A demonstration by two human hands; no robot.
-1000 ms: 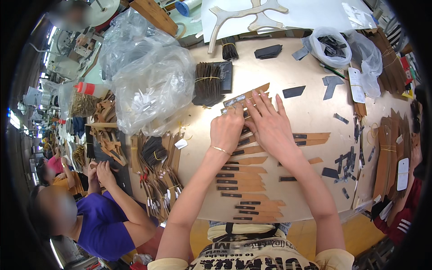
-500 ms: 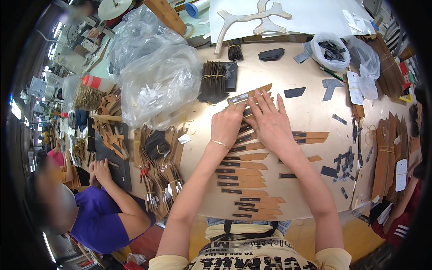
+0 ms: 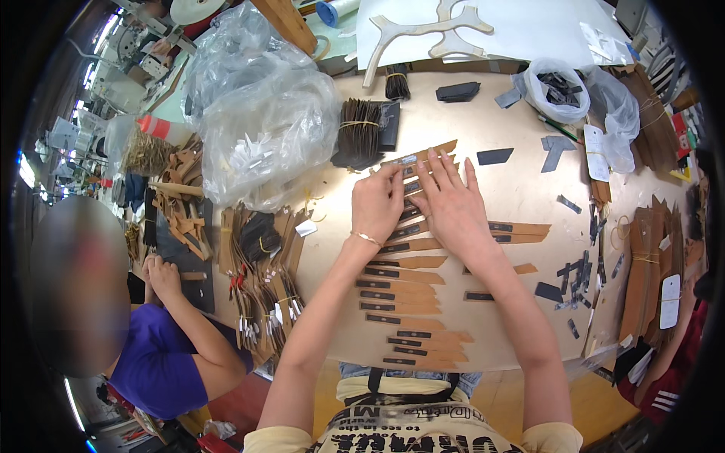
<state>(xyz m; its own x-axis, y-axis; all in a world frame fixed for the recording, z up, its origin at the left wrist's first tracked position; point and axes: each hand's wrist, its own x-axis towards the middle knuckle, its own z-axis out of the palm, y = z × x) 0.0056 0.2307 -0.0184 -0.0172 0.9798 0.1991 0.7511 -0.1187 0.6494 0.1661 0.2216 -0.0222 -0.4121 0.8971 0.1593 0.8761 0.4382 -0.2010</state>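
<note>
A tan leather strip [image 3: 445,148] with a shiny dark patch lies at the top of a long column of similar strips. My right hand [image 3: 455,202] is open and palm down, its spread fingertips on that strip. Beside its left end is my left hand [image 3: 377,200], fingers curled together at the patch; whatever they pinch is too small to make out. Below my hands, several more leather strips [image 3: 415,288] overlap in the column, each bearing a small black patch [image 3: 377,295]. Other patched strips [image 3: 532,233] lie right of my right wrist, partly hidden by my forearm.
Beyond my hands are a banded dark bundle [image 3: 359,136] and a loose black piece [image 3: 495,156]. A white bag of black scraps [image 3: 556,89] stands far right, above scattered black pieces [image 3: 578,275]. Clear plastic bags [image 3: 260,143] fill the left. A co-worker's hands [image 3: 162,278] are at far left.
My left fingers have drawn back slightly left along the top strip and curled more tightly. My right hand stays on the strip. The co-worker at left has shifted, and the view has moved a little.
</note>
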